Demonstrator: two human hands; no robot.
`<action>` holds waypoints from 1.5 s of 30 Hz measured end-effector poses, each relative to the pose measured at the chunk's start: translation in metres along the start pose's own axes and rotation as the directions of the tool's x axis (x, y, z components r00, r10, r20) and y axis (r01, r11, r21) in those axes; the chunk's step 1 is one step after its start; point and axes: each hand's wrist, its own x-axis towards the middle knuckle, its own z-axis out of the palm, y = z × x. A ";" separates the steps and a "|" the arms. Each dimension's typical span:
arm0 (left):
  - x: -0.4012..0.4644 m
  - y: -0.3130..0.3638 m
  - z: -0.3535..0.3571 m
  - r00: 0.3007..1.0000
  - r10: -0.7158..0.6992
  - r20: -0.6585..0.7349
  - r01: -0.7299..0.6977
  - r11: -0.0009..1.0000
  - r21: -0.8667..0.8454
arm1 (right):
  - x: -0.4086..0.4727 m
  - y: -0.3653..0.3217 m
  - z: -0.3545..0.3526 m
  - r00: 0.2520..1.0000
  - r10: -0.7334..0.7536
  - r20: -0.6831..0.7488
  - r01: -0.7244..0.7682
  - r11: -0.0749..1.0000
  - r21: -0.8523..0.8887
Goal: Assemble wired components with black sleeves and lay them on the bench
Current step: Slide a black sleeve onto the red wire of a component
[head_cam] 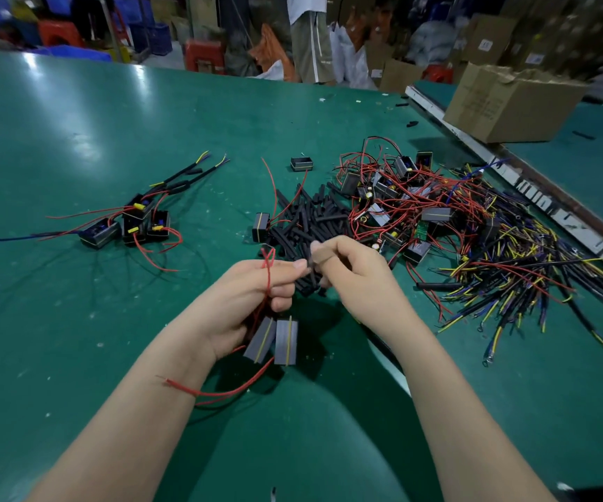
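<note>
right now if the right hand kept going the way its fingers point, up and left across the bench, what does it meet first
Most likely the left hand: the right hand pinches a black sleeve almost at the left fingertips. Beyond lies the pile of black sleeves; depth is uncertain.

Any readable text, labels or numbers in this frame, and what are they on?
None can be read.
Cardboard box on the bench's right side: faint printing on its side, too blurred.
Stacked cartons behind it: a white label, too small.
Grey component blocks hanging below the left hand: a yellow stripe only, no text.
</note>
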 end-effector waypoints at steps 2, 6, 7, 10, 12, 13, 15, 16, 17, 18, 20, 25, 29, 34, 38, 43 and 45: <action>0.000 0.003 -0.002 0.999 -0.045 -0.005 0.045 0.996 -0.083 | -0.001 -0.001 0.002 0.981 -0.177 -0.085 0.174 0.984 -0.033; -0.002 0.006 -0.003 0.987 -0.157 0.016 0.156 0.947 -0.281 | -0.001 0.001 0.002 0.903 -0.406 -0.137 0.398 0.914 -0.081; -0.002 0.006 -0.003 0.983 -0.182 0.030 0.182 0.931 -0.316 | -0.001 0.001 0.003 0.890 -0.432 -0.144 0.420 0.901 -0.109; -0.003 0.007 -0.005 0.965 -0.239 0.110 0.263 0.877 -0.402 | 0.000 0.002 0.003 0.884 -0.444 -0.145 0.428 0.895 -0.128; -0.003 0.008 -0.006 0.966 -0.228 0.126 0.260 0.875 -0.409 | 0.000 0.001 0.004 0.887 -0.441 -0.135 0.422 0.894 -0.149; -0.002 0.007 -0.006 0.976 -0.195 0.094 0.216 0.905 -0.367 | -0.001 0.001 0.005 0.896 -0.426 -0.124 0.403 0.898 -0.176; -0.001 0.005 -0.008 0.997 -0.070 -0.018 0.066 0.984 -0.164 | -0.003 0.000 0.008 0.937 -0.336 -0.093 0.316 0.931 -0.181; 0.000 0.003 -0.009 0.997 0.022 -0.072 -0.023 1.000 -0.003 | -0.004 -0.002 0.010 0.966 -0.248 -0.071 0.235 0.960 -0.151; 0.001 0.001 -0.009 0.985 0.127 -0.118 -0.104 0.977 0.187 | -0.004 -0.004 0.010 0.991 -0.131 -0.040 0.127 0.988 -0.092; 0.001 0.000 -0.010 0.963 0.223 -0.152 -0.157 0.921 0.357 | -0.005 -0.007 0.010 1.000 -0.015 0.008 0.015 1.000 -0.004; 0.001 -0.002 -0.009 0.932 0.314 -0.182 -0.192 0.852 0.487 | -0.004 -0.011 0.008 0.987 0.123 0.103 -0.143 0.966 0.217; 0.001 0.002 -0.008 0.980 0.140 -0.141 -0.121 0.984 0.130 | -0.006 -0.016 -0.002 0.992 -0.048 0.115 -0.005 0.909 0.418; -0.001 0.007 -0.009 0.998 -0.031 -0.052 0.026 0.995 -0.092 | -0.003 -0.009 -0.010 0.975 -0.220 -0.003 0.213 0.941 0.264; -0.004 0.009 -0.009 0.987 -0.153 0.043 0.159 0.929 -0.333 | -0.002 -0.004 -0.012 0.952 -0.304 -0.042 0.306 0.940 0.150; -0.001 0.006 -0.012 0.974 -0.208 0.085 0.225 0.893 -0.389 | -0.002 -0.002 -0.006 0.920 -0.391 -0.029 0.391 0.908 0.149; 0.000 0.000 -0.010 0.981 -0.181 0.073 0.194 0.950 -0.245 | -0.003 -0.005 -0.002 0.947 -0.322 -0.013 0.319 0.932 0.170; 0.001 -0.003 -0.007 0.995 -0.089 0.049 0.093 0.991 -0.092 | -0.003 -0.007 -0.002 0.987 -0.154 0.037 0.141 0.961 0.238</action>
